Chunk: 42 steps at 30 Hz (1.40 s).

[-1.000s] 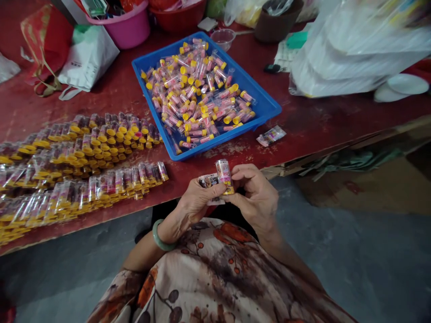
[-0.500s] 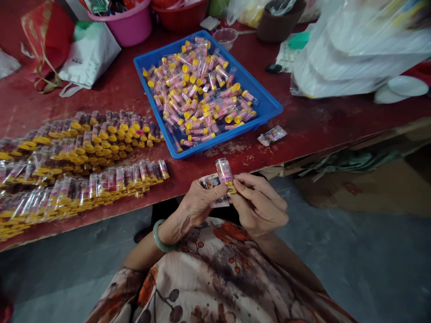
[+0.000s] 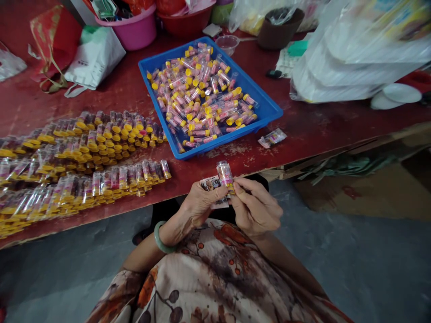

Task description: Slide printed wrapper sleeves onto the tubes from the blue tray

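Note:
Between my two hands, just off the table's near edge, is a small clear tube [image 3: 225,174] with a printed pink-and-yellow label. My left hand [image 3: 202,199] is closed, its thumb pressed on the tube's lower left side, and it also grips printed cards or labels [image 3: 210,183] behind the tube. My right hand [image 3: 257,205] pinches the tube's lower right side between thumb and fingertips. Beyond them a blue tray [image 3: 267,110] holds a heap of yellow-capped tubes [image 3: 198,89] with pink contents.
Stacked rows of labelled tubes [image 3: 111,179] lie on the red table [image 3: 188,172] at left. Right of the tray is a small printed packet [image 3: 272,137]. Farther back stand a pink basin [image 3: 134,31], a brown pot [image 3: 279,29] and plastic-wrapped white stacks [image 3: 350,67].
The view has shifted slightly. Both hands keep their hold on the tube, and my right hand has turned or drawn in slightly against it.

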Each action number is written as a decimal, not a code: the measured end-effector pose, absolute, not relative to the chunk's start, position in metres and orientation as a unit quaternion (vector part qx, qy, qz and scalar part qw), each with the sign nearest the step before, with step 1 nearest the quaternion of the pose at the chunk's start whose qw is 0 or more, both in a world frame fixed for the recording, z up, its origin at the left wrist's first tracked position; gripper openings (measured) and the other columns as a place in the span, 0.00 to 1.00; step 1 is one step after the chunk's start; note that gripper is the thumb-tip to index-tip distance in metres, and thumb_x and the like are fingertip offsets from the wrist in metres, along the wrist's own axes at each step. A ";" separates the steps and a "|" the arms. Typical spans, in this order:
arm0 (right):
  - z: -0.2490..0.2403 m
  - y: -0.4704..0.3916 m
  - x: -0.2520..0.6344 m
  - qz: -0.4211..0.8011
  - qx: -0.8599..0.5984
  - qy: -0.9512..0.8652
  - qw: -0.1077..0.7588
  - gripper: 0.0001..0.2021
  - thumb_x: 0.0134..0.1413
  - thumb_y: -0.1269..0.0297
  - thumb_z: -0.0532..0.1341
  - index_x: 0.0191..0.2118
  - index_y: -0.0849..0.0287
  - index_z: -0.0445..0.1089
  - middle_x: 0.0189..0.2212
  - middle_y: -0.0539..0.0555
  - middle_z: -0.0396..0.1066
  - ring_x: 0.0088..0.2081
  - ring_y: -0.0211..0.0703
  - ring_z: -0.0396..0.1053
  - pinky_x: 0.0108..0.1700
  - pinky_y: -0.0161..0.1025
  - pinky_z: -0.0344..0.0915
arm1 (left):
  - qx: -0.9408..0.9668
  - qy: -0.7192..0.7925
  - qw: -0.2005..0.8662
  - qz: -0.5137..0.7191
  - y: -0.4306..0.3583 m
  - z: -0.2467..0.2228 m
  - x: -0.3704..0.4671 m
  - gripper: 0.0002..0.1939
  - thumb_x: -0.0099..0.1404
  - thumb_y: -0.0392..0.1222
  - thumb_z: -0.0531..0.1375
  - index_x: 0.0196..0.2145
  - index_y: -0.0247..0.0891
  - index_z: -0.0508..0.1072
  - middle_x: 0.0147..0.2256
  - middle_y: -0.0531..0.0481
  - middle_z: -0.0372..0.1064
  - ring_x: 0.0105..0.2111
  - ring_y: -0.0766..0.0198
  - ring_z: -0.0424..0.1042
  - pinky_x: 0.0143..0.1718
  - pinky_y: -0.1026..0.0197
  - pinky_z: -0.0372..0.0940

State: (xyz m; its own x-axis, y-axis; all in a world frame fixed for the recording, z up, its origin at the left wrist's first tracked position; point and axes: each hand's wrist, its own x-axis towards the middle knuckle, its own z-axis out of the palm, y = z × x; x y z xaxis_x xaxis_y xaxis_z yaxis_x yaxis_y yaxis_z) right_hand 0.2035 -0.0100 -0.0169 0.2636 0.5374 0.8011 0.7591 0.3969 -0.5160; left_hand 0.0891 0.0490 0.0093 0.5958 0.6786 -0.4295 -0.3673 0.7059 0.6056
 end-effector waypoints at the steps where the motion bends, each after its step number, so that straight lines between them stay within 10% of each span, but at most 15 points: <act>1: -0.018 -0.010 0.203 -0.097 -0.539 -0.603 0.580 0.20 0.50 0.77 0.61 0.48 0.52 0.74 0.41 0.57 0.75 0.37 0.48 0.75 0.35 0.45 0.75 | 0.233 0.331 0.862 0.305 0.049 0.009 0.088 0.23 0.39 0.44 0.76 0.33 0.33 0.79 0.30 0.47 0.76 0.29 0.62 0.73 0.38 0.59 0.68; 15: -0.022 -0.008 0.198 -0.089 -0.536 -0.626 0.559 0.18 0.50 0.76 0.61 0.46 0.54 0.74 0.40 0.58 0.75 0.38 0.48 0.75 0.36 0.45 0.75 | 0.219 0.346 0.856 0.316 0.049 0.005 0.078 0.22 0.39 0.45 0.76 0.31 0.33 0.79 0.29 0.48 0.74 0.27 0.65 0.71 0.34 0.61 0.66; 22: -0.030 -0.007 0.202 0.392 -0.561 -0.462 0.564 0.12 0.54 0.63 0.63 0.44 0.59 0.74 0.34 0.56 0.76 0.30 0.41 0.73 0.25 0.34 0.70 | 0.298 0.389 0.811 0.322 0.050 -0.019 0.055 0.20 0.46 0.47 0.73 0.34 0.32 0.80 0.26 0.48 0.74 0.23 0.67 0.70 0.28 0.64 0.66; 28: -0.036 0.020 0.175 0.512 -0.569 -0.347 0.542 0.16 0.41 0.59 0.72 0.36 0.62 0.74 0.31 0.55 0.77 0.30 0.43 0.75 0.29 0.36 0.72 | 0.315 0.399 0.794 0.334 0.050 -0.023 0.035 0.27 0.44 0.42 0.74 0.43 0.35 0.78 0.29 0.49 0.76 0.25 0.66 0.72 0.31 0.64 0.68; 35: 0.005 0.080 0.137 0.435 -0.575 -0.430 0.543 0.21 0.40 0.60 0.70 0.42 0.62 0.70 0.29 0.54 0.75 0.27 0.40 0.71 0.27 0.36 0.68 | 0.182 0.442 0.785 0.394 0.056 -0.018 -0.012 0.20 0.52 0.47 0.71 0.39 0.31 0.77 0.26 0.47 0.75 0.24 0.65 0.73 0.28 0.64 0.69; 42: -0.032 0.131 0.090 0.196 -0.667 -0.643 0.321 0.20 0.46 0.60 0.60 0.45 0.66 0.69 0.23 0.56 0.72 0.26 0.48 0.69 0.30 0.41 0.62 | -0.045 0.410 0.826 0.385 0.039 -0.021 -0.051 0.15 0.63 0.45 0.61 0.33 0.26 0.74 0.28 0.41 0.74 0.28 0.58 0.76 0.36 0.52 0.73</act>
State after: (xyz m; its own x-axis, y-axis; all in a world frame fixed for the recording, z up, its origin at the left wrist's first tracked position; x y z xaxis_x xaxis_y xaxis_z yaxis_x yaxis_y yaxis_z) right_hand 0.0903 0.1307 -0.0323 0.0955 0.9838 0.1515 0.7318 0.0338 -0.6807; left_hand -0.0509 0.0388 -0.0212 0.3670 0.5984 -0.7122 -0.6719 0.7000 0.2419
